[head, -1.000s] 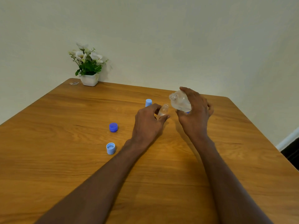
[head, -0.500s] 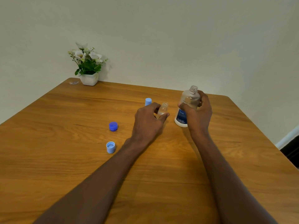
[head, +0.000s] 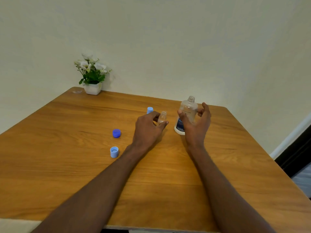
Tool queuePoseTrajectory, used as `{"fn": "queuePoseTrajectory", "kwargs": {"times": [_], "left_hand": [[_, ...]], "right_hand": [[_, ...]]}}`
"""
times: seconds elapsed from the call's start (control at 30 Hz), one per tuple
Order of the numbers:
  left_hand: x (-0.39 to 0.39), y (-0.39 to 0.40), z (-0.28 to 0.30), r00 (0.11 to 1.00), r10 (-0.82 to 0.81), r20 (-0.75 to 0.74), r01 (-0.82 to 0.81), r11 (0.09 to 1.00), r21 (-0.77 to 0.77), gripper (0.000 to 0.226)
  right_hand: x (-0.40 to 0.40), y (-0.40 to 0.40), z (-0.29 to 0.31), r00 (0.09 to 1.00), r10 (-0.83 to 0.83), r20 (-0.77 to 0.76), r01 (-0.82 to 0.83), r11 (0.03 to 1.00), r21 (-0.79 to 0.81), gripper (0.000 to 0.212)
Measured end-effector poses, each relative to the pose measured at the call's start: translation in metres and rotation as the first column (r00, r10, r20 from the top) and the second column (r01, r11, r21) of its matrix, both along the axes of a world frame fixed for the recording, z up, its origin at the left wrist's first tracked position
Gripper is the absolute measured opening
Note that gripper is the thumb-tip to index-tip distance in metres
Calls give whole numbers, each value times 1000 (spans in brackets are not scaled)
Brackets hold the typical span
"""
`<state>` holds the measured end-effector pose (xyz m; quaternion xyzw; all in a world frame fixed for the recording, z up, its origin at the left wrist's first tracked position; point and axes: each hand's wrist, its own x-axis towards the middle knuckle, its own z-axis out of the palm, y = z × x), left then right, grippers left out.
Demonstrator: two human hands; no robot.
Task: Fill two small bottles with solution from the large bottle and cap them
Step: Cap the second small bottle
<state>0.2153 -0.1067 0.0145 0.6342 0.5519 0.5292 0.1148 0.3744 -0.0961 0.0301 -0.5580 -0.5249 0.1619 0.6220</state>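
The wooden table (head: 67,165) is carrying everything, with a flower pot (head: 92,88) sitting at its eleven o'clock corner. The large bottle (head: 187,113) is standing upright and uncapped at about one o'clock, and the right hand (head: 196,125) is spreading wide around it, fingers apart, gripping nothing. Just to its nine o'clock side, the left hand (head: 148,128) is pinching the open small bottle (head: 162,117), holding it upright. A capped small bottle (head: 149,110) is peeking out behind the knuckles. The dark blue cap (head: 116,133) and the light blue cap (head: 114,152) are lying toward eight o'clock. Capping probably comes next: keeping the small bottle steady while the free hand fetches the light blue cap should avoid spills.
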Motion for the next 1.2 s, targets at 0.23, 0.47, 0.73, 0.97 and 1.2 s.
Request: {"fn": "queuePoseTrajectory", "kwargs": {"times": [0.23,0.47,0.73,0.97,1.2], "left_hand": [[2,-28,10,999,-21,44,21,1000,2,35],[-29,-84,29,997,5,83,-16,991,135,27],[-106,-136,21,987,148,71,-157,977,145,18],[-136,-151,-4,965,250,78,-255,966,50,19],[-138,-143,-8,972,222,81,-225,974,20,22]], "right_hand": [[5,-46,6,985,-43,-168,60,993,100,30],[-26,-82,1,951,191,-245,-219,972,-91,6],[-106,-112,-5,844,533,-53,-530,817,-226,17],[-133,-114,-29,790,489,370,-407,869,-281,38],[-131,-109,-31,787,484,382,-410,874,-262,19]]}}
